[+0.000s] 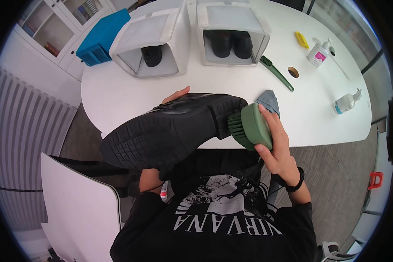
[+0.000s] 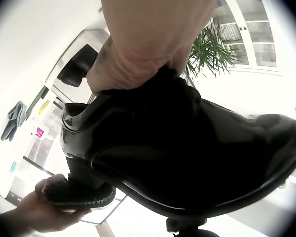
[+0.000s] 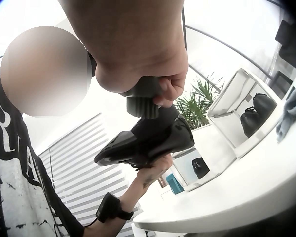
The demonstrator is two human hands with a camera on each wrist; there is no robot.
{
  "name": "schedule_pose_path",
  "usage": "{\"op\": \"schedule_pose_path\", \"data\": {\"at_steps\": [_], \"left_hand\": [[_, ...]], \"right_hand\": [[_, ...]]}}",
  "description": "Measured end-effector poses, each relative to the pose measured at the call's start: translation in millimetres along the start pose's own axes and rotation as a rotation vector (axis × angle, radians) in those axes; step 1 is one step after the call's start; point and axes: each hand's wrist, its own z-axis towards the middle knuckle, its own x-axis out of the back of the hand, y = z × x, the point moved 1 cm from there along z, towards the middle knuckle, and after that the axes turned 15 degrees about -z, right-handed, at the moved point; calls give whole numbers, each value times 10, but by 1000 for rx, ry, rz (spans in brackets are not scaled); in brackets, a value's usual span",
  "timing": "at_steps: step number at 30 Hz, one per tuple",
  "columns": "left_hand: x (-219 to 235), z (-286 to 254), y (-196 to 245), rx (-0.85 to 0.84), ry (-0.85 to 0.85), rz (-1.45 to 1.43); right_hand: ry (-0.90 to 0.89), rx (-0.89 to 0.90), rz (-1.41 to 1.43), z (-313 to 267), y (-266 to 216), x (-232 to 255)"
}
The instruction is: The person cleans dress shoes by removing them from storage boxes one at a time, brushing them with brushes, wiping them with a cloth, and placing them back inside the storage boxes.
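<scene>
A shiny black shoe [image 1: 161,131] is tilted with its ridged sole facing the head camera, heel toward the right. My left hand [image 1: 177,94] grips it from the upper side, mostly hidden behind it; in the left wrist view the left hand [image 2: 143,54] is at the shoe's opening and laces. My right hand [image 1: 279,146] holds a green brush [image 1: 256,126] by its back, thumb and fingers on opposite edges. The dark green bristles are at the heel's end. In the right wrist view the brush [image 3: 143,106] is against the heel of the shoe [image 3: 163,138].
On the white table [image 1: 318,126] stand two white boxes [image 1: 179,39] [image 1: 266,32] with black shoes inside, and a teal box [image 1: 102,37]. A green long-handled brush [image 1: 278,75], grey cloth [image 1: 269,100], yellow object [image 1: 301,40] and bottles [image 1: 317,54] [image 1: 346,103] lie or stand toward the right.
</scene>
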Motion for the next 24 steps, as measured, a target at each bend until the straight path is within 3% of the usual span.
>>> {"op": "schedule_pose_path", "data": {"at_steps": [8, 10, 13, 17, 20, 22, 24], "left_hand": [[357, 97, -94, 104, -34, -129], [499, 137, -168, 227, 13, -238], [455, 99, -190, 187, 100, -149], [223, 67, -154, 59, 30, -101], [394, 115, -156, 129, 66, -119], [503, 195, -126, 295, -39, -312], [482, 152, -144, 238, -8, -243]], "right_hand": [[12, -6, -7, -14, 19, -8], [17, 0, -9, -18, 22, -6], [4, -25, -4, -25, 23, -3], [6, -21, -1, -15, 23, -11], [9, -26, 5, -22, 26, -20], [8, -31, 9, -22, 24, -21], [8, -32, 7, -17, 22, -20]]}}
